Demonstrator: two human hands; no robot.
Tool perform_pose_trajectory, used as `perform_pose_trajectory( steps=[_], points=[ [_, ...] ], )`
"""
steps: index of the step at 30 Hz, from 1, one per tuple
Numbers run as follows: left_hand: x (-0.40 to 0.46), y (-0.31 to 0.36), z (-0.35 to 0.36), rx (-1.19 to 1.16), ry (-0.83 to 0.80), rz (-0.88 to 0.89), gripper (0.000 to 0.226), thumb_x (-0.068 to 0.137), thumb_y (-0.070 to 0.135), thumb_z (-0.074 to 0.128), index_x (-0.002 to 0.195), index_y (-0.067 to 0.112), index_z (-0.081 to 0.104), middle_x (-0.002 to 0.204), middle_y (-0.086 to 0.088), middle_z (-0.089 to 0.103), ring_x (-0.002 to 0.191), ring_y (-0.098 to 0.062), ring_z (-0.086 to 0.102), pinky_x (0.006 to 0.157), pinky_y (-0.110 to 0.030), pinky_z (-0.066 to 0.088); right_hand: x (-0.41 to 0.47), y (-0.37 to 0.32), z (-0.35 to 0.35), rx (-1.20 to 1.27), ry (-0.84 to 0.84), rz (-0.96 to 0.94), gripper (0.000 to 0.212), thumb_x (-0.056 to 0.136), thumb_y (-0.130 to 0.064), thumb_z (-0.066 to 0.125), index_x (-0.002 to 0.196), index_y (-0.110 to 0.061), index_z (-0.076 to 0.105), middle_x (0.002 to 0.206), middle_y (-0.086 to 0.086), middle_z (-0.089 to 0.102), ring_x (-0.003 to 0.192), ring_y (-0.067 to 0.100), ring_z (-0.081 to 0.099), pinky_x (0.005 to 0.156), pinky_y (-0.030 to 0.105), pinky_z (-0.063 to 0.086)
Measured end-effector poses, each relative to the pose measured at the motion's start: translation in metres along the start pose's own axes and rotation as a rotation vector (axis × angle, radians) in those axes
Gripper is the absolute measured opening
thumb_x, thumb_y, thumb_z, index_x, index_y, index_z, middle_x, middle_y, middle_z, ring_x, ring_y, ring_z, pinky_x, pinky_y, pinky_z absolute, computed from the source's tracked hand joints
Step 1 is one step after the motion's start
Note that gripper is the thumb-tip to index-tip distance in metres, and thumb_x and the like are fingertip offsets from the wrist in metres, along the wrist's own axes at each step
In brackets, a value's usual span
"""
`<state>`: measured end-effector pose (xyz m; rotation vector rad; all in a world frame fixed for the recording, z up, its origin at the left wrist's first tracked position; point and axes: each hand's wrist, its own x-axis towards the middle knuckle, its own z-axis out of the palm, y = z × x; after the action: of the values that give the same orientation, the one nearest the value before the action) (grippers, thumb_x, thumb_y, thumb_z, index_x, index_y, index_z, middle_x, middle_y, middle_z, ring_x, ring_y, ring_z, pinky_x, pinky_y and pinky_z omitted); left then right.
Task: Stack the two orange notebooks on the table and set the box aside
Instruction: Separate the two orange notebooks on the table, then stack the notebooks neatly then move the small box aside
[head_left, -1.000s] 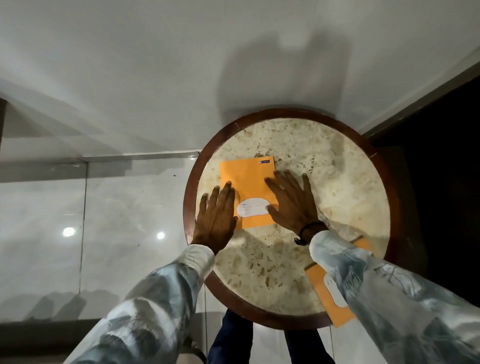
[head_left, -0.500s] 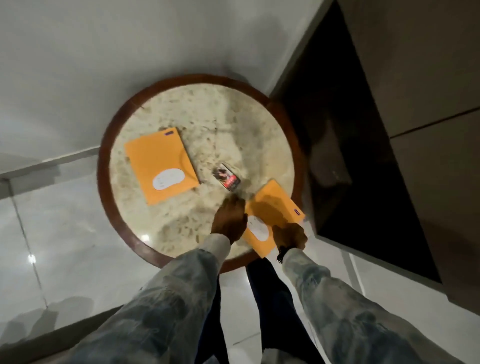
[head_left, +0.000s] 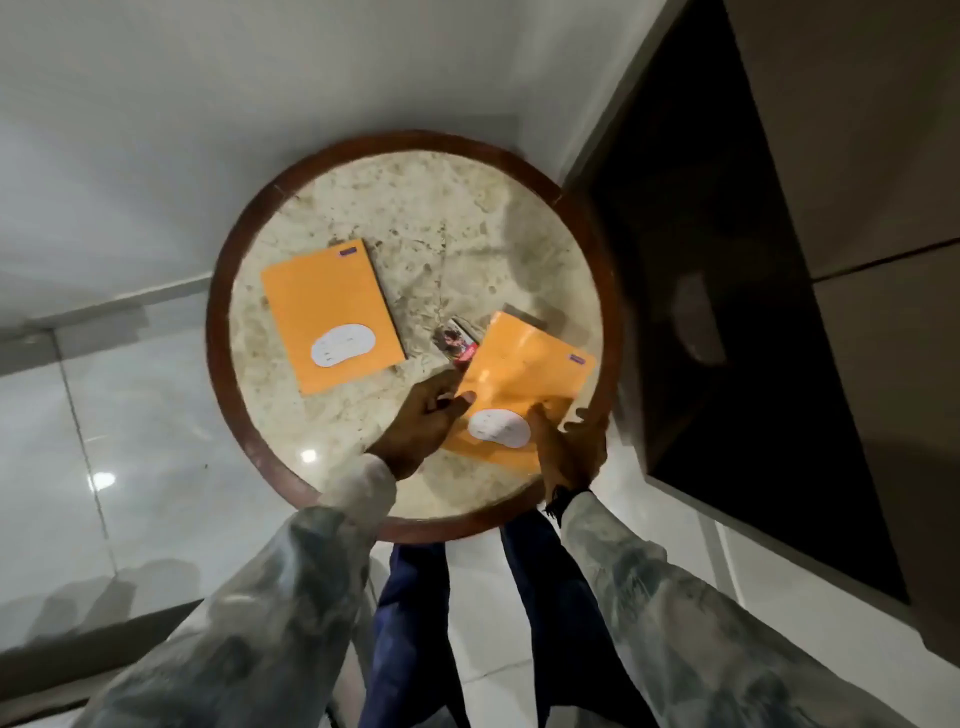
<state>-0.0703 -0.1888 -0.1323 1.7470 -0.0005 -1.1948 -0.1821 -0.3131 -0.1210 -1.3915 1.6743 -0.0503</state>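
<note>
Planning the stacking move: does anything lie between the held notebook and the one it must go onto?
Yes. The small box lies on the table between the held notebook, gripped by both hands, and the left notebook, touching the held one's edge.

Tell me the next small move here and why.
Probably lift the right notebook clear and carry it left onto the other notebook. Both hands, left hand and right hand, grip its near edges, its far corner overlaps the small box, and the notebooks lie apart.
</note>
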Motion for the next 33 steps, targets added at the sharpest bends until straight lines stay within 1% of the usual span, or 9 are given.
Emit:
perform_pose_trajectory(
  steps=[3,5,9,12,18,22,27,30,33],
  points=[
    [-0.007,0.000,-0.055,-0.156,0.188,0.003,0.024,0.105,0.003,0.053,0.123,-0.009,0.063,0.073,0.016,0.070,0.060,0.001,0.054,0.062,-0.022,0.041,-0.010,-0.030,0.043,-0.052,-0.190,-0.159,0.033,0.077,-0.024,0.083,0.102,-0.016,0.063,0.091,-0.002,0.073,0.095,0.027,0.071,0.071,0.031,0.055],
    [-0.005,-0.002,-0.091,-0.188,0.353,-0.037,0.021,0.104,0.004,0.056,0.115,-0.012,0.064,0.051,0.014,0.060,0.045,-0.003,0.047,0.052,-0.022,0.037,-0.021,-0.050,0.083,-0.095,-0.267,-0.289,0.027,0.080,-0.018,0.079,0.104,-0.015,0.067,0.093,0.001,0.076,0.094,0.027,0.072,0.071,0.026,0.052],
    [0.008,-0.014,-0.137,-0.077,0.657,-0.083,0.033,0.096,0.016,0.068,0.078,-0.009,0.057,0.064,-0.027,0.059,0.059,-0.030,0.050,0.064,-0.038,0.050,-0.030,-0.079,0.156,-0.302,-0.332,-0.439,0.039,0.082,-0.019,0.069,0.119,-0.009,0.066,0.120,0.011,0.072,0.113,0.033,0.065,0.098,0.043,0.053],
    [0.021,-0.023,-0.154,0.182,0.768,-0.069,0.025,0.091,0.016,0.069,0.081,-0.007,0.068,0.085,-0.033,0.072,0.067,-0.033,0.059,0.068,-0.041,0.056,-0.029,-0.090,0.193,-0.488,-0.354,-0.480,0.040,0.080,-0.018,0.066,0.118,-0.004,0.065,0.125,0.017,0.064,0.116,0.038,0.060,0.096,0.048,0.053],
    [0.042,-0.027,-0.153,0.456,0.728,-0.145,0.031,0.095,0.020,0.068,0.119,0.002,0.059,0.130,-0.022,0.055,0.115,-0.045,0.061,0.094,-0.050,0.055,-0.024,-0.091,0.211,-0.685,-0.338,-0.582,0.039,0.082,-0.016,0.066,0.117,0.000,0.059,0.135,0.017,0.051,0.120,0.039,0.053,0.094,0.048,0.052],
    [0.052,-0.030,-0.162,0.425,0.718,-0.139,0.033,0.092,0.019,0.072,0.117,0.002,0.061,0.128,-0.023,0.058,0.115,-0.044,0.061,0.096,-0.045,0.055,-0.022,-0.095,0.214,-0.703,-0.351,-0.635,0.038,0.083,-0.017,0.067,0.118,-0.001,0.059,0.133,0.016,0.052,0.118,0.038,0.055,0.094,0.046,0.052],
    [0.059,-0.028,-0.181,0.015,0.619,-0.215,0.052,0.079,0.003,0.076,0.128,0.006,0.058,0.116,-0.011,0.068,0.105,-0.032,0.065,0.092,-0.044,0.059,-0.016,-0.105,0.220,-0.626,-0.371,-0.524,0.032,0.077,-0.022,0.073,0.103,-0.005,0.069,0.115,0.015,0.067,0.103,0.037,0.065,0.086,0.042,0.057],
    [0.050,-0.024,-0.196,-0.170,0.398,-0.067,0.040,0.088,-0.015,0.065,0.124,0.000,0.054,0.097,-0.009,0.061,0.083,-0.025,0.058,0.068,-0.031,0.052,-0.002,-0.118,0.217,-0.511,-0.464,-0.389,0.030,0.076,-0.022,0.081,0.101,-0.007,0.075,0.105,0.015,0.076,0.097,0.036,0.071,0.083,0.041,0.060],
    [0.037,-0.016,-0.207,-0.030,0.373,0.176,0.039,0.093,-0.019,0.057,0.127,-0.004,0.045,0.101,-0.005,0.055,0.083,-0.011,0.056,0.075,-0.027,0.050,0.003,-0.137,0.214,-0.329,-0.623,-0.288,0.042,0.079,-0.010,0.082,0.119,-0.007,0.072,0.118,0.020,0.074,0.109,0.039,0.069,0.097,0.054,0.056]
  ],
)
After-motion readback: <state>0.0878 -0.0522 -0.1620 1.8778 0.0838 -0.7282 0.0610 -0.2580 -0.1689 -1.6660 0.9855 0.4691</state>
